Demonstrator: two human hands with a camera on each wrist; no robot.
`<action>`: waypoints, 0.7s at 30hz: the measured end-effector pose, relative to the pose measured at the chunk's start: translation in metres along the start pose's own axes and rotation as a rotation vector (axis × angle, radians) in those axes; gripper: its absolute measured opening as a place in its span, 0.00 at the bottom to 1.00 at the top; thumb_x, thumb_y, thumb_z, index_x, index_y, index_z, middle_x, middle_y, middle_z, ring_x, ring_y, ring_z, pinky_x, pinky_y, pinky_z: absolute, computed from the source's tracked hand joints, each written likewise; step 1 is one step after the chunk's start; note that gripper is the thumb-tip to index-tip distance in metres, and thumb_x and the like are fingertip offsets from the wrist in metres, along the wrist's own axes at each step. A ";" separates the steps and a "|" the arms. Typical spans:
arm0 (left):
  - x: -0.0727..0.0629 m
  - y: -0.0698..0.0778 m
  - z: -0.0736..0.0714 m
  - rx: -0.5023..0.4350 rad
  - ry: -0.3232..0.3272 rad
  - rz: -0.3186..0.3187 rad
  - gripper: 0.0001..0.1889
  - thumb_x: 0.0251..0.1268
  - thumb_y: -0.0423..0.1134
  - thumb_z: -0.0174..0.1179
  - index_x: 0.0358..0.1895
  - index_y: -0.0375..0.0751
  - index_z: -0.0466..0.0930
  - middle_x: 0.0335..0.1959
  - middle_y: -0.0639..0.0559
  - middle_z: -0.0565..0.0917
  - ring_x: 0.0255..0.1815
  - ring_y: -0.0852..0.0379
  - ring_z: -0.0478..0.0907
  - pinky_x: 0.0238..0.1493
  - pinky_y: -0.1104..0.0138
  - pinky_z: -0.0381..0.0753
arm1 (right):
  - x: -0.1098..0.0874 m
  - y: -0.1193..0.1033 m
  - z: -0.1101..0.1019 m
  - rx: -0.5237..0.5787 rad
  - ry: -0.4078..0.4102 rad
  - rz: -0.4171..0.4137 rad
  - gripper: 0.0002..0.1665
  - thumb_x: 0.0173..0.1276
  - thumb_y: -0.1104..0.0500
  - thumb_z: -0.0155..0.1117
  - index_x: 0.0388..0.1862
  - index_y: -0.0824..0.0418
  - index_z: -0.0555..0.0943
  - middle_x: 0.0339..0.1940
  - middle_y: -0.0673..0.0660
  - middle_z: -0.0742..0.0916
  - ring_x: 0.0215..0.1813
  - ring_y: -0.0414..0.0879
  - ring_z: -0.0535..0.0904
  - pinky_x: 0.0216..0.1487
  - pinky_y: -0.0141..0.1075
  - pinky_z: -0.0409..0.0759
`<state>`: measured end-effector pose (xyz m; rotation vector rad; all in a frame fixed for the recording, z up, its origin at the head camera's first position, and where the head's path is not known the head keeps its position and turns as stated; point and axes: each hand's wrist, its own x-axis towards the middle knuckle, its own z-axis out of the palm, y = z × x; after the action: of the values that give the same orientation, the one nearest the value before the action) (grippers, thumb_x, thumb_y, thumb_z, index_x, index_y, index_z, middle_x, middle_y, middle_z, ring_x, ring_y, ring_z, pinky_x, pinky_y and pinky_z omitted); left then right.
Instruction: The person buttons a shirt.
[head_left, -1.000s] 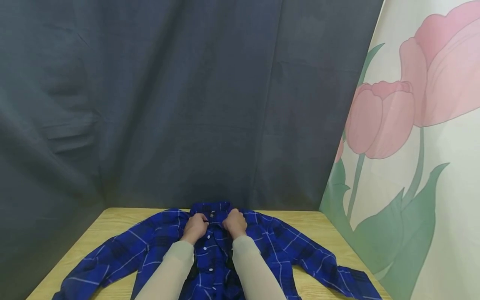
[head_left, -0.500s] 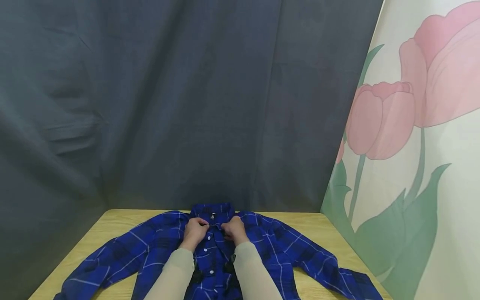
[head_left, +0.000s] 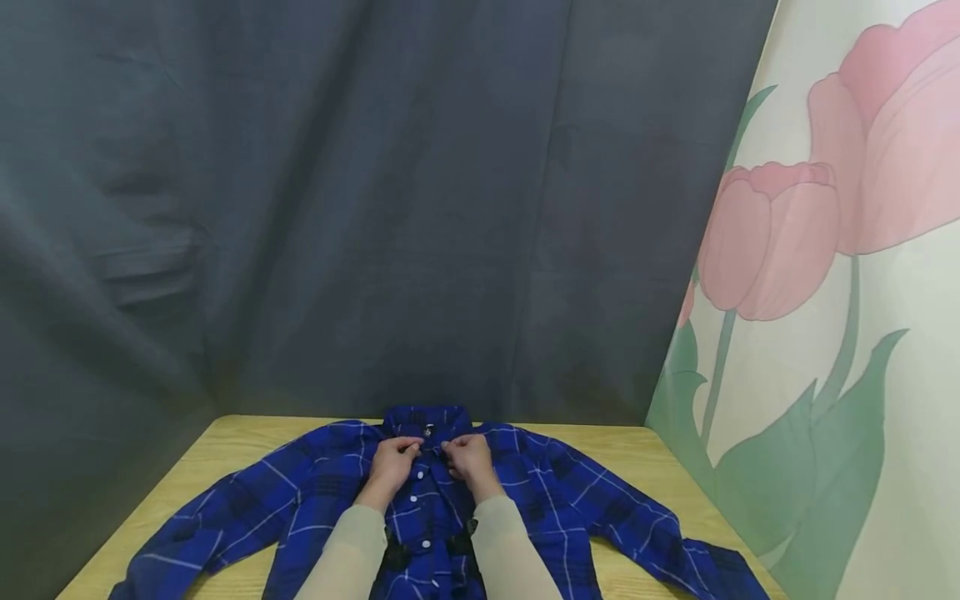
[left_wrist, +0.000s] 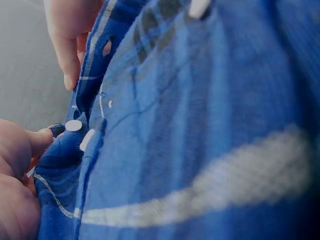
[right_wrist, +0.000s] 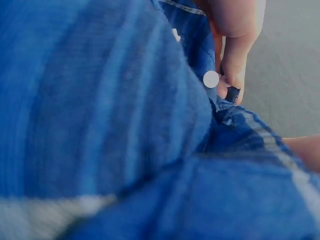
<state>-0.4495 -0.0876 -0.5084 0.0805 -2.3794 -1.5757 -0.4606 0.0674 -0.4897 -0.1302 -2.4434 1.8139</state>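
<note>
A blue plaid button-up shirt (head_left: pixel 337 467) lies spread with its collar at the far side. My left hand (head_left: pixel 393 462) pinches the front edge that carries the white buttons, just below the collar. Opposite it, my right hand (head_left: pixel 468 458) pinches the other front edge, a small gap away. In the left wrist view a white button (left_wrist: pixel 74 125) sits beside the left fingertips, and a buttonhole (left_wrist: pixel 107 48) shows in the edge by the right hand (left_wrist: pixel 70 30). The right wrist view shows that button (right_wrist: pixel 211 79) close to the left thumb and finger; the right hand is mostly hidden by cloth.
The shirt lies on a light wood table (head_left: pixel 622 450), its sleeves stretched out to both sides. Behind stands a dark grey curtain (head_left: pixel 420 208), and at the right a pale panel with pink tulips (head_left: pixel 780 242). Dark straps (head_left: pixel 393 550) show at the wrists.
Both hands have eased slightly down from the collar, and their fingers have gone from fists to a fingertip pinch on the front edges. The shirt lies nearly as before.
</note>
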 end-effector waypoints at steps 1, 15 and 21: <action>-0.001 0.001 0.000 -0.017 0.002 0.000 0.11 0.78 0.31 0.61 0.53 0.35 0.92 0.46 0.38 0.94 0.52 0.42 0.90 0.58 0.52 0.85 | 0.000 0.001 0.000 0.018 -0.002 -0.009 0.07 0.75 0.64 0.70 0.37 0.67 0.87 0.27 0.51 0.84 0.28 0.40 0.80 0.26 0.29 0.82; -0.006 -0.001 -0.001 -0.215 0.167 -0.019 0.18 0.68 0.31 0.71 0.50 0.37 0.69 0.32 0.42 0.94 0.37 0.60 0.83 0.46 0.68 0.69 | -0.001 0.004 0.001 0.161 -0.041 -0.030 0.04 0.72 0.69 0.64 0.42 0.70 0.83 0.31 0.53 0.84 0.32 0.41 0.83 0.31 0.31 0.89; -0.006 -0.001 -0.003 -0.239 0.141 -0.047 0.11 0.69 0.34 0.73 0.45 0.32 0.81 0.37 0.39 0.95 0.36 0.62 0.86 0.43 0.69 0.75 | 0.000 -0.001 -0.003 0.205 -0.057 -0.035 0.08 0.74 0.69 0.67 0.49 0.73 0.81 0.38 0.57 0.86 0.38 0.43 0.88 0.38 0.36 0.92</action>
<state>-0.4434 -0.0895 -0.5091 0.1919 -2.0820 -1.8001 -0.4607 0.0697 -0.4885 -0.0210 -2.2620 2.0645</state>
